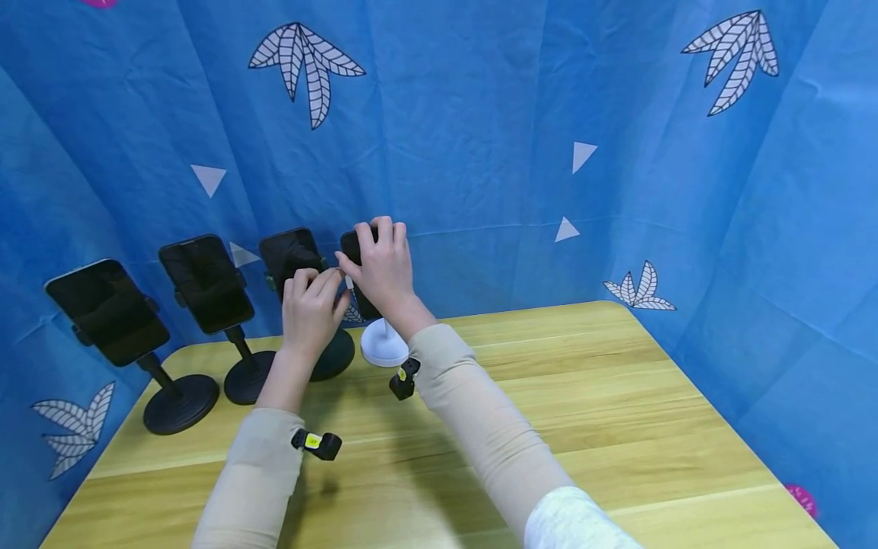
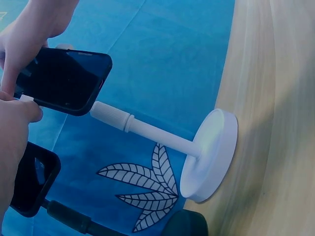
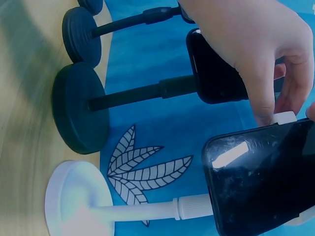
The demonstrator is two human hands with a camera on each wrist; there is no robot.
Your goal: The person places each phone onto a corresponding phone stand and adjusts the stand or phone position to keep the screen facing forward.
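A black smartphone (image 1: 351, 248) sits in the white phone stand (image 1: 382, 345), whose round base rests on the table. The right hand (image 1: 384, 267) holds this phone near its upper end, with the thumb by the left edge. In the right wrist view, the left hand (image 3: 261, 49) pinches the stand's small white clamp arm (image 3: 284, 118) at the phone's edge. That hand passes in front of another phone (image 1: 288, 252), which is mounted on a dark green stand (image 1: 334, 357). The right hand's fingertips are mostly out of the right wrist view.
Two more black phones, one in the middle (image 1: 206, 286) and one at the far left (image 1: 110, 313), stand in black holders along the table's left side. The wooden table (image 1: 583, 404) extends to the right. A blue patterned curtain (image 1: 466, 152) hangs behind.
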